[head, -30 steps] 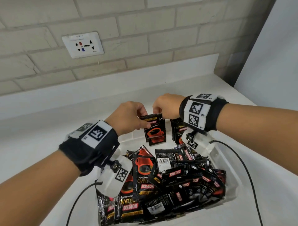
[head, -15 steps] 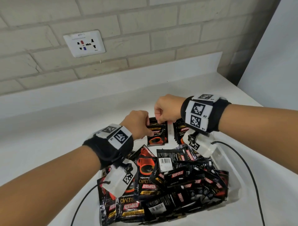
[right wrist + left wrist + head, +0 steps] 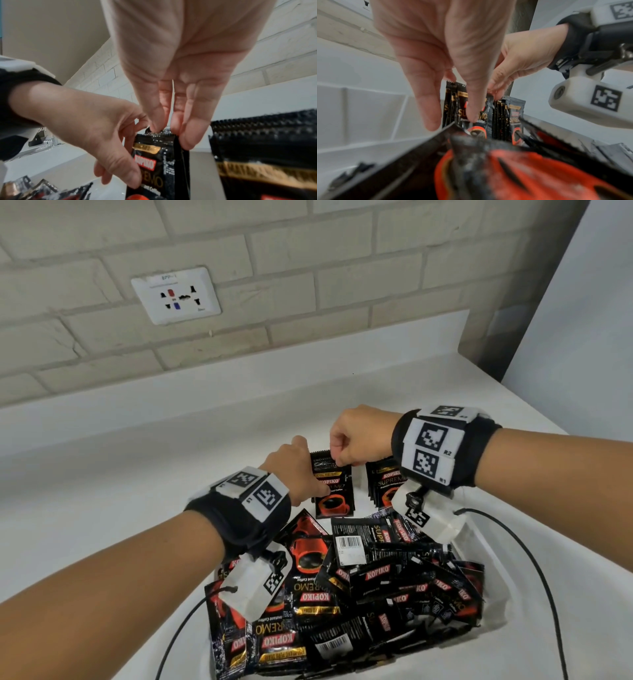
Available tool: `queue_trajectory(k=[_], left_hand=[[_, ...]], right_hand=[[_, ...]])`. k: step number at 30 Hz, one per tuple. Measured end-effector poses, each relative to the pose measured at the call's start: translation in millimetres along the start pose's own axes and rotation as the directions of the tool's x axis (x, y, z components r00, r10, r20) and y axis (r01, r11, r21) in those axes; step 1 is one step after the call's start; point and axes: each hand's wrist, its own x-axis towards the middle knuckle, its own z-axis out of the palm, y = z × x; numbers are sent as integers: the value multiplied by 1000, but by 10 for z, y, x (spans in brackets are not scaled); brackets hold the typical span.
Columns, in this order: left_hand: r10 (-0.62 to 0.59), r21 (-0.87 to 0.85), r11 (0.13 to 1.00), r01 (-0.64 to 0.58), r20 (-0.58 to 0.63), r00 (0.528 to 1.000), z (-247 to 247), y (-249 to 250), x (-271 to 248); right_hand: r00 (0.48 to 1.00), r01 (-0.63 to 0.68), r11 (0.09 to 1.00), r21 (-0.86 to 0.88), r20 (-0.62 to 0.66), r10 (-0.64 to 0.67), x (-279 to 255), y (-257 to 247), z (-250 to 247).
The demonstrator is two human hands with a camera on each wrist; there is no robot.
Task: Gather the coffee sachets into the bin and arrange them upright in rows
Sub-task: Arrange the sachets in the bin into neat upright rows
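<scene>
A clear plastic bin [image 3: 493, 616] on the white counter holds a loose heap of black and red coffee sachets [image 3: 370, 580]. At its far end a small stack of sachets [image 3: 334, 487] stands upright. My left hand [image 3: 294, 470] pinches the stack's left side, thumb on the front [image 3: 471, 108]. My right hand [image 3: 356, 445] pinches the stack's top edge [image 3: 157, 135] between thumb and fingers. Beside it on the right stands a second upright row of sachets [image 3: 385, 484].
A brick wall with a white socket plate [image 3: 176, 296] rises behind the counter. A white panel [image 3: 589, 330] stands at the right. Black cables [image 3: 534, 570] run from both wrist cameras across the counter beside the bin.
Both hands have lowered the held stack of sachets into the far end of the bin. My left arm has pushed forward and my left thumb now lies lower on the stack's front.
</scene>
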Motion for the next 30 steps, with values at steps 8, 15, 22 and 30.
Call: queue_trajectory(k=[8, 15, 22, 30], left_hand=[[-19, -78, 997, 21, 26, 999, 11, 26, 22], [-16, -92, 996, 17, 17, 1000, 27, 2, 41], [-14, -92, 996, 15, 16, 1000, 29, -9, 49], [42, -126, 991, -35, 60, 997, 12, -39, 44]], right_hand=[[993, 59, 996, -71, -102, -66, -67, -30, -52], [967, 94, 990, -109, 247, -65, -341, -117, 0], [877, 9, 982, -188, 473, 82, -256, -258, 323], [841, -35, 980, -195, 525, 134, -125, -225, 423]])
